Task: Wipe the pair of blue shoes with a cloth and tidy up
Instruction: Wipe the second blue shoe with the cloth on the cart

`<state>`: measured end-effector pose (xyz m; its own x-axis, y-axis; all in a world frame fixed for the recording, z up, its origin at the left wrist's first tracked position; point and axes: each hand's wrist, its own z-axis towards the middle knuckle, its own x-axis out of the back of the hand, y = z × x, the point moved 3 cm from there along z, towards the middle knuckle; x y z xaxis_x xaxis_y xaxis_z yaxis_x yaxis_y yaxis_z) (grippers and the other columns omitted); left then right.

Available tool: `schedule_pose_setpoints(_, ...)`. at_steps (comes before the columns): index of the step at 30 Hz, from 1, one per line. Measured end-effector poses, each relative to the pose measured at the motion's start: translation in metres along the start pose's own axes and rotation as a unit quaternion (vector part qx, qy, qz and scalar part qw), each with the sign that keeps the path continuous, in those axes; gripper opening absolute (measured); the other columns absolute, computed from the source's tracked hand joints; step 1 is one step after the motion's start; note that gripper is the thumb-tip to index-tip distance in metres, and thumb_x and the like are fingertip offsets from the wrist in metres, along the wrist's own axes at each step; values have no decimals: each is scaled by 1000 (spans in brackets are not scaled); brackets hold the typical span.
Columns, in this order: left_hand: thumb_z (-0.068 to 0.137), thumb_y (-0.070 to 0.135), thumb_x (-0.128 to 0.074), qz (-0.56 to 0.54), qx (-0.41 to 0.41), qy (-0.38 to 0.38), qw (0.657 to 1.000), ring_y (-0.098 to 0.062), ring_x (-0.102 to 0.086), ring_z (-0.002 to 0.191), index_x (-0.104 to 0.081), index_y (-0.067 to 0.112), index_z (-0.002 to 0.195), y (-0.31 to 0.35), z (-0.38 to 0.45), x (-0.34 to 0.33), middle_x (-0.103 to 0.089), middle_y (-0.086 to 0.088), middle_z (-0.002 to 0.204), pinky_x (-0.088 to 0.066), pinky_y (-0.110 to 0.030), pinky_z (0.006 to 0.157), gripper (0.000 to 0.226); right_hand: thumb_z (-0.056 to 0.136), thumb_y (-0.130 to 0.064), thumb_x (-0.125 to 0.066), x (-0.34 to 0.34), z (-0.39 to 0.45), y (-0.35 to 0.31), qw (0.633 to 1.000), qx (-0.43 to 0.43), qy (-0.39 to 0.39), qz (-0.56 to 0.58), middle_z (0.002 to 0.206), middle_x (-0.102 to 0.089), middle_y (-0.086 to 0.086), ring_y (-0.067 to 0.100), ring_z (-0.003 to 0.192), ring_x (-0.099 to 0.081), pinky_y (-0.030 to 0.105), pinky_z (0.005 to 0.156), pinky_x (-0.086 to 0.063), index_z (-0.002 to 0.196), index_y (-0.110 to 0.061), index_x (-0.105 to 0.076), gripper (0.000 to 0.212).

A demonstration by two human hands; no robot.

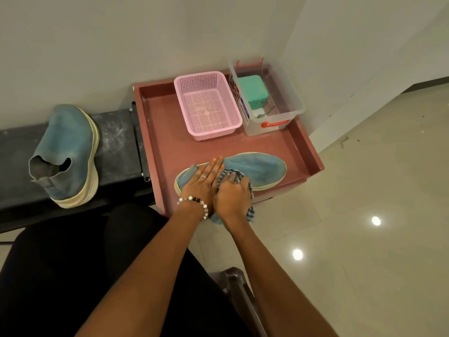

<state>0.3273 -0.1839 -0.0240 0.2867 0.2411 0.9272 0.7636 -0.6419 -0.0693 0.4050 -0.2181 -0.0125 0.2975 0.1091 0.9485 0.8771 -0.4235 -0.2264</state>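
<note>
The reddish tray (pixel 301 142) fills the corner ahead of you, its raised rim boxing in all four sides, the back edge against the wall. To your left runs the dark bench (pixel 114 142), where one blue shoe (pixel 70 152) lies tipped on its side, well apart from your hands. The other blue shoe (pixel 262 166) lies along the tray's near rim, toe pointing right. At the tray's back stand the pink basket (pixel 209 103) and, just right of it, the clear plastic box (pixel 281 93); bare tray floor lies between them and the shoe. Your left hand (pixel 204 181) presses flat on the shoe's heel end, fingers straight. Your right hand (pixel 233 193) is clenched around the striped cloth (pixel 228 175), bunched on the shoe's middle, a tail hanging over the near rim.
</note>
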Motion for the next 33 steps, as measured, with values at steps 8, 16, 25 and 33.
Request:
schedule_pose_setpoints(8, 99, 23, -26, -14, -1, -7, 1000, -21, 20, 145, 21, 6, 147, -2, 0, -1, 29, -8, 154, 10, -39, 118, 70, 83, -7, -57, 42, 17, 114, 970, 149, 8, -191, 135, -54, 3, 32, 124, -40, 38, 92, -38, 142, -31, -39, 66)
schedule_pose_setpoints(16, 101, 21, -22, -13, 10, 1, 1000, -20, 21, 144, 21, 7, 147, -1, 3, -4, 28, -7, 154, 10, -41, 118, 65, 90, -16, -44, -9, -4, 13, 1000, -11, 15, -18, 132, -51, 17, 36, 119, -42, 42, 96, -43, 130, 1, -47, 43)
schedule_pose_setpoints(25, 101, 27, -26, -20, 2, 0, 1000, -20, 21, 144, 22, 7, 147, -3, 3, -5, 29, -7, 154, 10, -38, 118, 69, 55, -5, -74, 33, 10, 106, 968, 170, 38, -180, 106, -71, 1, 36, 98, -57, 38, 69, -50, 122, -24, -63, 71)
schedule_pose_setpoints(33, 100, 19, -19, -22, 10, 2, 1000, -20, 20, 145, 19, 7, 148, -1, 2, -1, 26, -7, 155, 6, -41, 119, 62, 86, -11, -46, 6, -1, 16, 998, 0, 22, -50, 121, -58, 18, 36, 115, -46, 42, 94, -43, 120, 0, -55, 37)
